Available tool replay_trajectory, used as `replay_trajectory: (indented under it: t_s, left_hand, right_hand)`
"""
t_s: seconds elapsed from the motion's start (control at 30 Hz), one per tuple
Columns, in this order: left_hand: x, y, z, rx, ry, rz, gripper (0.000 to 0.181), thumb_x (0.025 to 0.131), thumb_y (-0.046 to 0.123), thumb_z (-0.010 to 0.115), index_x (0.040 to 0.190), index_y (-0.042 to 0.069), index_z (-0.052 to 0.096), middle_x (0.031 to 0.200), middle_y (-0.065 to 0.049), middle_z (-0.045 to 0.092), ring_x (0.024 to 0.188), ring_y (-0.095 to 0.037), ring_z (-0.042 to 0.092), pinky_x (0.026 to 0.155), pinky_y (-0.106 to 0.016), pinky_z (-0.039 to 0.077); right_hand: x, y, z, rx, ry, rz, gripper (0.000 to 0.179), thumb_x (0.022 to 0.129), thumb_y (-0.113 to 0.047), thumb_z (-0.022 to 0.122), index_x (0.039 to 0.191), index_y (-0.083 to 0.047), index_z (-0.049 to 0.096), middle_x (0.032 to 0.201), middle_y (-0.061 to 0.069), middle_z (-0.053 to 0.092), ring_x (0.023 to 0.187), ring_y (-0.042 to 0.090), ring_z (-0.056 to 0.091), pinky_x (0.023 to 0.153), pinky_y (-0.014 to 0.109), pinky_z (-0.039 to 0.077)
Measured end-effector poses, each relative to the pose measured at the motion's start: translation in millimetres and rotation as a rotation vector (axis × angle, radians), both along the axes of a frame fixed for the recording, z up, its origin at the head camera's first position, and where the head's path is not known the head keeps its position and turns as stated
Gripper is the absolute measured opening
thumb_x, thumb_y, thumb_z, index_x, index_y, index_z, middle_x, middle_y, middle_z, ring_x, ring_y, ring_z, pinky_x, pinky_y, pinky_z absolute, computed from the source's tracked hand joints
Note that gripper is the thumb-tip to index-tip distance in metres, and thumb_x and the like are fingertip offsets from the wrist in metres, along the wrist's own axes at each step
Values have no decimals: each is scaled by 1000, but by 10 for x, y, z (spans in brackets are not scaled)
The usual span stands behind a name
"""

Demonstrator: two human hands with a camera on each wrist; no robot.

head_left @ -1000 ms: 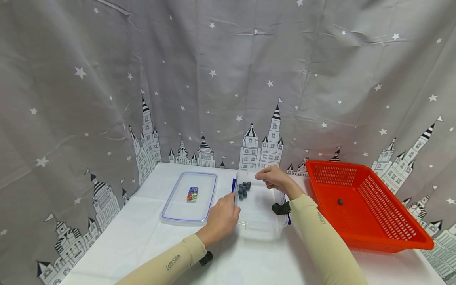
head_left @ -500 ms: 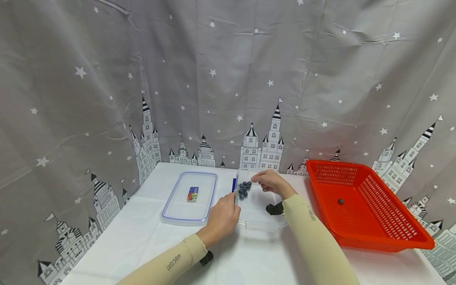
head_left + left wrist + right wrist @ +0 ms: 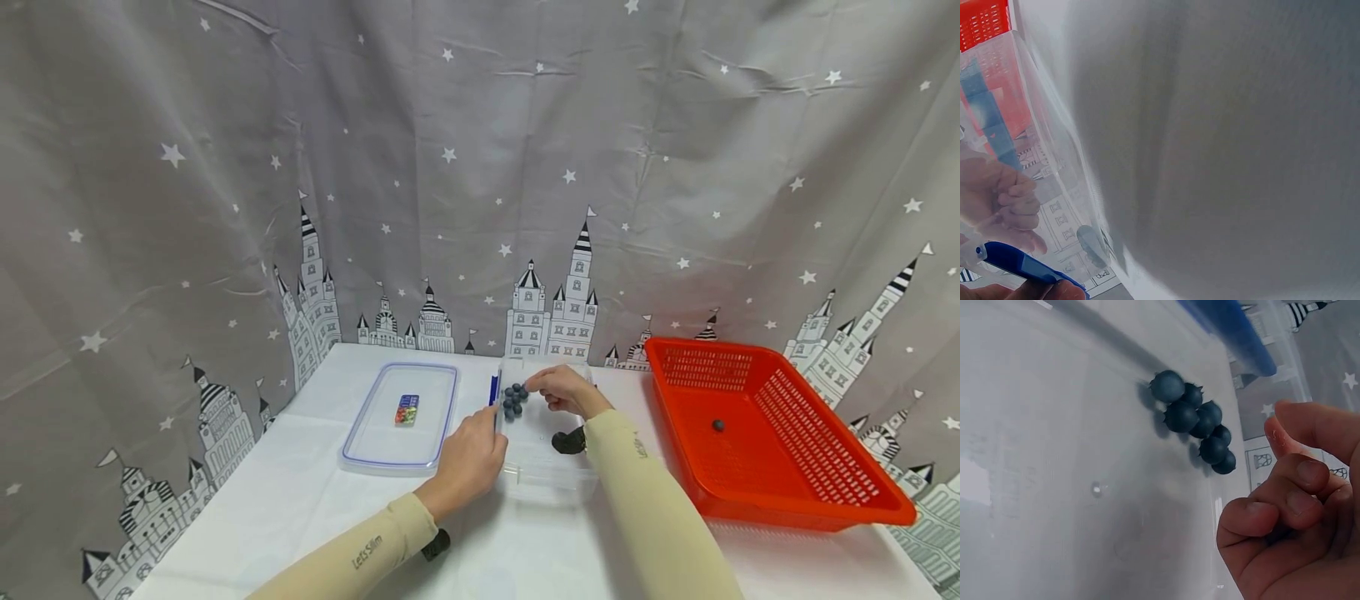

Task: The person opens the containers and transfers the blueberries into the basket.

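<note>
My left hand (image 3: 471, 450) grips the left side of a clear plastic box (image 3: 551, 483). Its fingers (image 3: 1063, 289) lie on the box's blue latch (image 3: 1019, 259). Several blueberries (image 3: 513, 402) sit clustered in the box by the left wall. Over the box, my right hand (image 3: 566, 390) has its fingertips right at the cluster's right edge in the head view. The right wrist view shows the hand's lower fingers (image 3: 1300, 478) curled toward the palm, thumb and forefinger tips close together, and no berry visible between them.
To the left lies a clear lid (image 3: 375, 417) with a blue seal and a label (image 3: 406, 410). At right stands a red plastic basket (image 3: 810, 500) holding one blueberry (image 3: 717, 425). A grey curtain (image 3: 450, 167) hangs behind the white table (image 3: 285, 500).
My right hand has moved left and slightly down, up to the berry cluster. The left hand keeps its hold on the box.
</note>
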State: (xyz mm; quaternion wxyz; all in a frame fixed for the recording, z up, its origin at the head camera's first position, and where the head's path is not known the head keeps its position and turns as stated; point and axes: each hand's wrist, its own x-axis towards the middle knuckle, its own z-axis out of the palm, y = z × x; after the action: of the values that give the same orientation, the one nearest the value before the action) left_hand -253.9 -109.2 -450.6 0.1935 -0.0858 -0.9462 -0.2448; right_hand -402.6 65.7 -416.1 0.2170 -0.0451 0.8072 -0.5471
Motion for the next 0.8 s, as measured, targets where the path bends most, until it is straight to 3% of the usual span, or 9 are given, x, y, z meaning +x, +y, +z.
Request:
replay_trajectory:
  t_s: [0.27, 0.4, 0.63, 0.8]
  left_hand:
    - [-37, 5, -8, -2, 1, 5, 49, 96, 22, 45, 138, -1, 56, 127, -16, 67, 110, -31, 66, 87, -47, 56]
    - [-35, 21, -10, 1, 1, 0, 49, 95, 21, 46, 138, -1, 56, 127, -16, 66, 110, -32, 66, 88, -47, 55]
    - [-13, 14, -41, 2, -3, 11, 48, 95, 22, 46, 137, 0, 57, 125, -15, 67, 108, -30, 67, 86, -47, 56]
    - [-21, 2, -32, -14, 30, 15, 47, 96, 22, 46, 136, 0, 57, 123, -14, 68, 105, -29, 67, 84, -46, 56]
  right_hand:
    - [-43, -44, -56, 33, -25, -11, 33, 93, -12, 67, 123, 3, 67, 65, -3, 41, 56, 11, 29, 55, 26, 31]
    - [-55, -63, -134, 47, -47, -28, 27, 91, -10, 69, 116, 0, 70, 64, -3, 41, 55, 11, 30, 55, 26, 32]
    - [2, -110, -235, 75, -91, -26, 21, 88, -7, 71, 109, -2, 72, 62, -4, 41, 55, 11, 32, 54, 25, 33]
    - [10, -136, -232, 85, -89, -34, 21, 88, -6, 72, 108, -3, 73, 61, -5, 41, 54, 9, 32, 54, 24, 33]
